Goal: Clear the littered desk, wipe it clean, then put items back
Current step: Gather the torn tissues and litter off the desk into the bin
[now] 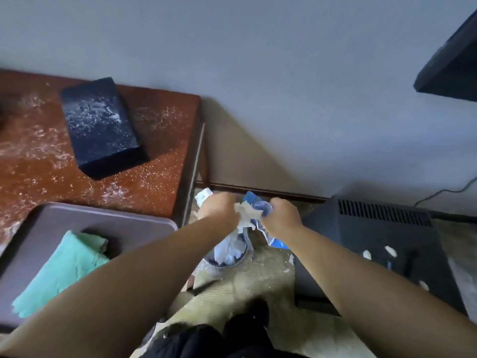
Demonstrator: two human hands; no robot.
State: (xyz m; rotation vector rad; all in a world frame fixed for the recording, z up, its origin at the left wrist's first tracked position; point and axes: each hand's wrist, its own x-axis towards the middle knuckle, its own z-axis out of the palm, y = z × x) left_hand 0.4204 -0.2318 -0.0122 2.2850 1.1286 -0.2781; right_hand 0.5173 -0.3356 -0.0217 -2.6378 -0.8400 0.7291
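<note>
Left hand point(219, 206): we saw it fisted round one end of the crumpled litter point(249, 210), a wad of white paper and blue wrapper.
Right hand point(281, 215): fingers curled tight on the other end.
Litter: off the desk point(160, 161), held over a bin point(229, 254) on the floor beside the desk's right edge.
Desk: we noted white crumbs scattered across it.
Dark box point(100, 127): it lay toward the far right corner, also dusted.
Tray point(103, 218): at the near edge, with a green cloth point(62, 272) lying on it.
</note>
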